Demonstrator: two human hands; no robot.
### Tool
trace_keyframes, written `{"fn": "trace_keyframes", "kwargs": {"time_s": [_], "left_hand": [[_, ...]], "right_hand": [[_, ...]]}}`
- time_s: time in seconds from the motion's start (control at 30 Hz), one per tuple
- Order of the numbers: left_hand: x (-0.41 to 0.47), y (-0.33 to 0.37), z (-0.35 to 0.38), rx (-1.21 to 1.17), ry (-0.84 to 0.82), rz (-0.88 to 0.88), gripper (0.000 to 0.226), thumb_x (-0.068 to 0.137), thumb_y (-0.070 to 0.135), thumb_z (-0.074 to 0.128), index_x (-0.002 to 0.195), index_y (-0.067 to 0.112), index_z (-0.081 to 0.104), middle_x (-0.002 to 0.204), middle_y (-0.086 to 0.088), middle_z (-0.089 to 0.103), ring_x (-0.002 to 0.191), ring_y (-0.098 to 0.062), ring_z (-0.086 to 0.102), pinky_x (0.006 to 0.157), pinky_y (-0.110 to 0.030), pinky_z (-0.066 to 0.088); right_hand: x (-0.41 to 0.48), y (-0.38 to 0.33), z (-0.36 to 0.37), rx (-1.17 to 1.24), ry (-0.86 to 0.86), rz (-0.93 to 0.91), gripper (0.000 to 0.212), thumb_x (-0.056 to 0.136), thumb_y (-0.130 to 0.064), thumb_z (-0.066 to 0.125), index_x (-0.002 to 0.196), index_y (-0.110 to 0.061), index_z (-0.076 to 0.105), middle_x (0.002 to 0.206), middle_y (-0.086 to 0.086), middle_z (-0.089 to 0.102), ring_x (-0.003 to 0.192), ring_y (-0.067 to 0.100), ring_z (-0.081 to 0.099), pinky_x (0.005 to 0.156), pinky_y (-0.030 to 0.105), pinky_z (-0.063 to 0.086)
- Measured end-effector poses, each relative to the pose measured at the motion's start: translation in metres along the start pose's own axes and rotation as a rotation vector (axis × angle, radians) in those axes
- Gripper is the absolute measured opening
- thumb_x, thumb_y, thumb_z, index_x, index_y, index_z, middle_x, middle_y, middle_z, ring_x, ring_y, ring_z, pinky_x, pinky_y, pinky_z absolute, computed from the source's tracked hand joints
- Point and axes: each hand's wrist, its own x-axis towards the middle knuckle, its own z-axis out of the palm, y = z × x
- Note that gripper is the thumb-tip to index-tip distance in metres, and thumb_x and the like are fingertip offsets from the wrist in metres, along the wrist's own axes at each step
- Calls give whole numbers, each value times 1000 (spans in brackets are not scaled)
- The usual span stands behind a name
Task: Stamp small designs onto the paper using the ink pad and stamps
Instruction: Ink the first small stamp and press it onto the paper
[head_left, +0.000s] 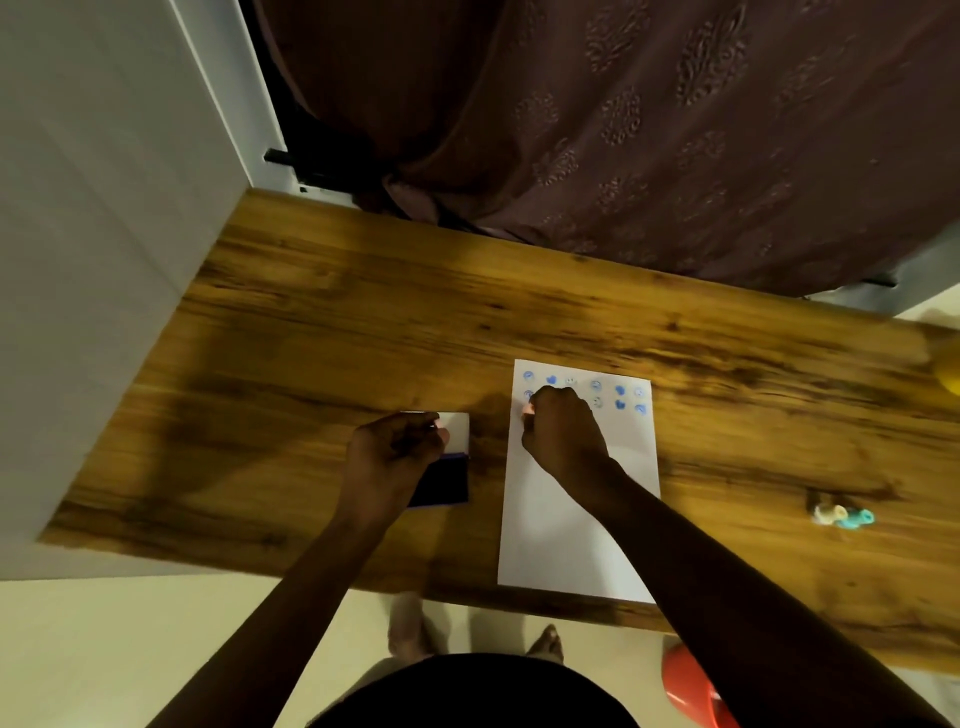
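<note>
A white sheet of paper lies on the wooden table, with two rows of several blue stamped designs along its far edge. My right hand is closed around a small pink stamp and holds it down at the paper's left edge, in the second row. My left hand rests on the open ink pad, fingers pinched on its white lid. The dark blue pad shows below the hand.
Two or three loose stamps, cream and teal, lie on the table to the right. A brown patterned curtain hangs behind the table, a white wall stands at the left. An orange object sits on the floor near my feet.
</note>
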Motion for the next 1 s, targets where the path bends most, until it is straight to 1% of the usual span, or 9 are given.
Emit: {"fn": "trace_keyframes", "kwargs": {"time_s": [0.17, 0.33, 0.43, 0.53, 0.6, 0.67, 0.73, 0.87, 1.0], "left_hand": [[-3, 13, 7, 34, -14, 40, 20, 89, 14, 78, 109, 12, 78, 101, -4, 80, 93, -21, 77, 90, -40, 61], [-9, 20, 14, 69, -28, 63, 19, 88, 21, 79, 107, 25, 78, 95, 12, 80, 87, -7, 76, 77, -22, 60], [-13, 22, 19, 75, -52, 50, 17, 88, 23, 79, 102, 31, 77, 87, 21, 78, 82, 1, 75, 68, -12, 54], [-16, 24, 29, 46, -74, 19, 21, 88, 20, 78, 109, 25, 77, 95, 10, 80, 87, -9, 77, 79, -25, 61], [-20, 27, 39, 21, -105, 0, 23, 88, 22, 79, 111, 25, 77, 95, 9, 81, 83, -15, 78, 75, -31, 65], [-24, 31, 52, 6, -156, 6, 22, 88, 23, 79, 108, 31, 77, 92, 15, 81, 78, -14, 77, 59, -24, 63], [-28, 36, 66, -18, -226, 29, 23, 88, 18, 78, 106, 33, 77, 92, 16, 81, 81, -8, 78, 55, -15, 57], [-34, 44, 91, -49, -338, 97, 32, 87, 6, 78, 110, 29, 77, 107, 14, 80, 100, -16, 77, 82, -32, 65], [-40, 50, 111, -56, -390, 169, 53, 85, 4, 79, 134, 23, 65, 136, 0, 68, 123, -23, 67, 95, -49, 60]], "right_hand": [[4, 1, -5, 9, 2, -5, 38, 89, -30, 73, 118, -7, 67, 116, 13, 71, 105, 30, 69, 90, 35, 56], [17, 18, -18, 214, -96, 67, 39, 86, -36, 77, 109, -4, 76, 111, 13, 75, 104, 30, 69, 87, 31, 53], [13, 34, -31, 692, -96, 298, 34, 81, -33, 83, 94, -2, 79, 91, 16, 77, 85, 29, 71, 80, 35, 56], [-10, 47, -51, 1343, -179, 457, 31, 84, -17, 80, 106, 4, 73, 86, 15, 73, 74, 21, 66, 72, 29, 55], [-29, 54, -59, 1546, -243, 436, 27, 87, -12, 75, 110, 3, 71, 86, 14, 73, 70, 15, 68, 67, 25, 57], [-48, 59, -62, 1588, -264, 389, 25, 88, -9, 74, 111, 1, 71, 89, 16, 76, 70, 16, 71, 66, 26, 60], [-65, 65, -59, 1548, -253, 311, 26, 88, -11, 75, 113, -3, 70, 93, 17, 77, 75, 19, 73, 68, 28, 60], [-88, 79, -56, 1433, -219, 170, 19, 88, -18, 76, 107, -20, 76, 99, 15, 77, 83, 23, 74, 75, 31, 60], [-98, 93, -64, 1358, -214, 87, 30, 89, -21, 75, 117, -10, 71, 103, 13, 76, 84, 20, 73, 76, 27, 58]]}}
